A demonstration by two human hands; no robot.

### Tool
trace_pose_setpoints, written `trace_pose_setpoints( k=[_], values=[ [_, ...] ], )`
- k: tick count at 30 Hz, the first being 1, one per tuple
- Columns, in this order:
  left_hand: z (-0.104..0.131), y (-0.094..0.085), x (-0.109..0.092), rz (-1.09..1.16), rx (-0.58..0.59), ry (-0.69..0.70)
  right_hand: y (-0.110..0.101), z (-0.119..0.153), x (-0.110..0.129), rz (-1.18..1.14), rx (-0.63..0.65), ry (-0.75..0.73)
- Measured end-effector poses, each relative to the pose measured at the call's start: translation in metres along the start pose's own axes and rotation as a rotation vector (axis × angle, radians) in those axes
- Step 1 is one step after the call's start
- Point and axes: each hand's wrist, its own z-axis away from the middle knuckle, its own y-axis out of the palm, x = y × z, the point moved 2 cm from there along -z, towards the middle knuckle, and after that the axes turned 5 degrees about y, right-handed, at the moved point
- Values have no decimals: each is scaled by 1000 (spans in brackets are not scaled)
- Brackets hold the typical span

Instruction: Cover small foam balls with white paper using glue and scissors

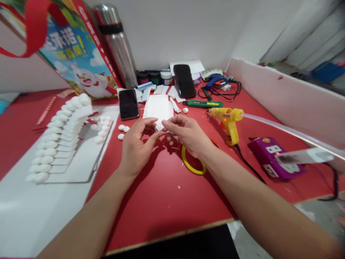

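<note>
Both hands meet over the middle of the red table (159, 201), at a small crumpled white scrap (159, 127) by the near end of a white sheet (158, 106). The left hand (137, 144) has the scrap between its curled thumb and forefinger; the right hand (187, 131) pinches it from the other side, its remaining fingers bent in. Beside the left hand lie three white lumps (121, 136); further left stands a white stair model (66, 153) edged with similar lumps. A yellow ring (192, 169) lies partly under the right forearm. Beyond that hand are a green cutter (203, 104) and, to the right, a yellow glue gun (230, 124) near a purple box (258, 149). Behind the sheet, a black phone (184, 81) leans back.
</note>
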Motion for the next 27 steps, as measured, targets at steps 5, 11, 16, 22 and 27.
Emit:
trace_pose_setpoints(
  k=[5, 11, 16, 22, 27],
  values=[
    [-3, -1, -5, -44, -2, 22, 1, 1, 1, 58, -43, -41],
    [-3, -3, 0, -133, 54, 96, 1, 5, 13, 258, -44, -188],
    [-2, -4, 0, -193, 104, 134, 2, 6, 13, 350, -66, -136],
    [-3, -2, -3, -106, 99, 90, 0, 3, 11, 378, -72, -186],
    [-2, -2, -1, -154, 130, 112, -2, 2, 11, 431, -102, -253]
  ],
)
